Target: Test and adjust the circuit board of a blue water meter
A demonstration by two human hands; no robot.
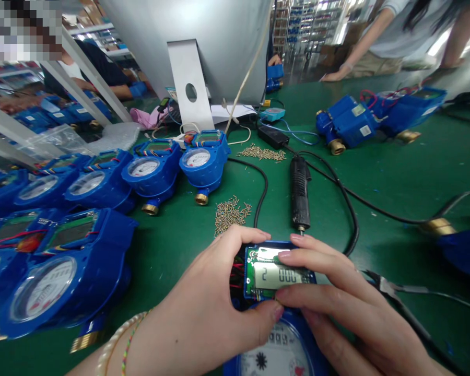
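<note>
A blue water meter (pixel 276 352) lies in front of me, its round dial partly hidden by my hands. Above the dial, a green display circuit board (pixel 254 282) with lit-looking digits sits in the meter's rectangular housing. My left hand (pixel 219 297) is closed around the left side of this board and housing, thumb at the lower edge and fingers at the top. My right hand (pixel 348 303) is closed on the right part, its fingertips pressing the board's upper and lower edges. Red wires show beside the board. Just beyond stands a black electric screwdriver (pixel 300 193), tip towards the meter.
Several blue water meters (pixel 203 167) line the left side; others (pixel 352 122) lie at the back right. Two piles of small brass screws (pixel 231 215) are on the green table (pixel 399 183). A monitor (pixel 190 78) stands behind. Cables cross the right side. Other people work beyond.
</note>
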